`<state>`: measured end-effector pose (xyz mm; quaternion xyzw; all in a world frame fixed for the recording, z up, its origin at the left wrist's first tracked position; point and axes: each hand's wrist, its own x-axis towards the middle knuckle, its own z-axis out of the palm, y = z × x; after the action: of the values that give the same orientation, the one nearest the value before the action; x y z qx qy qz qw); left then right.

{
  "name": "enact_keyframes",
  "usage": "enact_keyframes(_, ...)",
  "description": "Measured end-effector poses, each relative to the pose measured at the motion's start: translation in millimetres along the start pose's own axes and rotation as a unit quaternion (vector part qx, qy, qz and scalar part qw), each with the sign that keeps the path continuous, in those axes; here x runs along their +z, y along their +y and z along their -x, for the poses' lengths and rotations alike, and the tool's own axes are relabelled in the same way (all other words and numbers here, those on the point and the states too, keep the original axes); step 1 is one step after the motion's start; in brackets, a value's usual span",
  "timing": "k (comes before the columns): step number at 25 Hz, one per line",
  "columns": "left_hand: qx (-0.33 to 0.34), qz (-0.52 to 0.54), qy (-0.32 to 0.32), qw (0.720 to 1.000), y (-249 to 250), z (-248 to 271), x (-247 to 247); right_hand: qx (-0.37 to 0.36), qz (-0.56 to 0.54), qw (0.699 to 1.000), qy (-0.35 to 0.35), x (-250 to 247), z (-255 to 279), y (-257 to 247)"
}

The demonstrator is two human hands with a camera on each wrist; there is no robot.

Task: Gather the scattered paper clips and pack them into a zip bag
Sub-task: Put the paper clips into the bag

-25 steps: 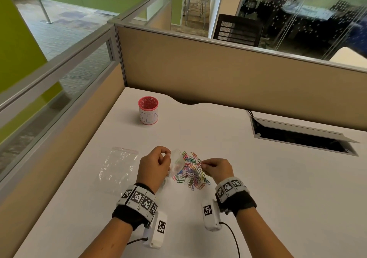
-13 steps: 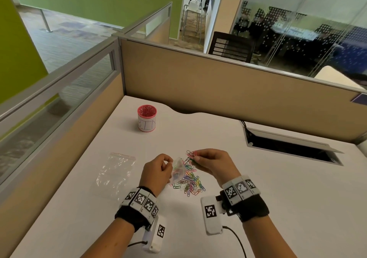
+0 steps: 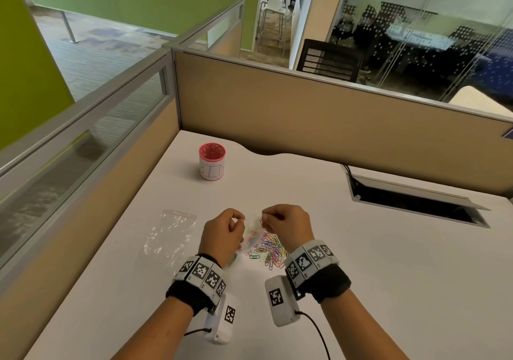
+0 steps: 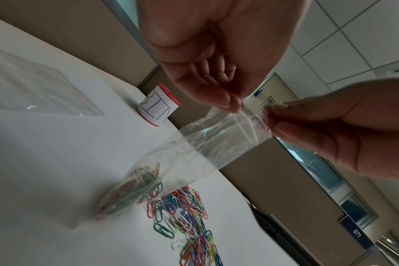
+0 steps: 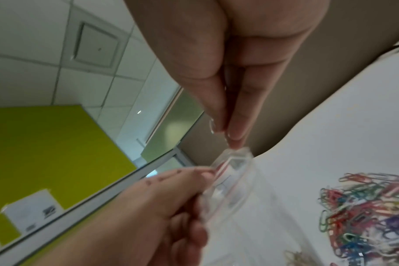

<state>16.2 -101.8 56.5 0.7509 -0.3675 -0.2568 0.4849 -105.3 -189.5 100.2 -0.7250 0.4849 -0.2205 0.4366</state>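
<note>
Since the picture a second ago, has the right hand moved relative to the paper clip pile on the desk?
Yes. The right hand has gone from the loose paper clips up and leftward to the mouth of the zip bag, which the left hand holds.

I am viewing a white desk (image 3: 361, 262) bearing a loose heap of coloured paper clips (image 3: 270, 250). An empty clear zip bag (image 3: 169, 234) is lying flat to the left, and a red cup (image 3: 212, 161) is standing behind it.
</note>
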Motion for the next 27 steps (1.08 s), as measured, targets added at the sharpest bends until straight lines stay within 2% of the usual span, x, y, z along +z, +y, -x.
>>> enact_keyframes(3, 0.001, -0.003, 0.01, 1.0, -6, -2, -2, 0.046, 0.017, 0.998, 0.031, -11, -9, 34)
enact_keyframes(5, -0.002, -0.007, 0.01, 1.0, -8, -2, -3, 0.11, 0.097, 0.989, -0.007, -12, -13, 64)
enact_keyframes(8, -0.003, -0.018, 0.011, 1.0, -10, -2, -4, 0.21, 0.246, 0.941, -0.103, -3, -10, 99)
enact_keyframes(10, -0.003, -0.024, 0.01, 1.0, -11, -2, -4, 0.23, 0.267, 0.929, -0.111, 9, -9, 111)
enact_keyframes(13, -0.009, -0.019, 0.01, 1.0, -11, -2, -6, 0.196, 0.24, 0.948, -0.077, 28, -14, 117)
enact_keyframes(19, -0.013, -0.02, 0.016, 1.0, -11, -3, -10, 0.126, 0.209, 0.968, -0.067, 33, -33, 121)
enact_keyframes(23, -0.008, -0.022, 0.015, 1.0, -11, -1, -7, 0.069, 0.281, 0.952, -0.097, 38, -31, 122)
enact_keyframes(27, -0.002, -0.017, 0.012, 1.0, -12, -1, -6, 0.021, 0.296, 0.95, -0.101, 40, -33, 124)
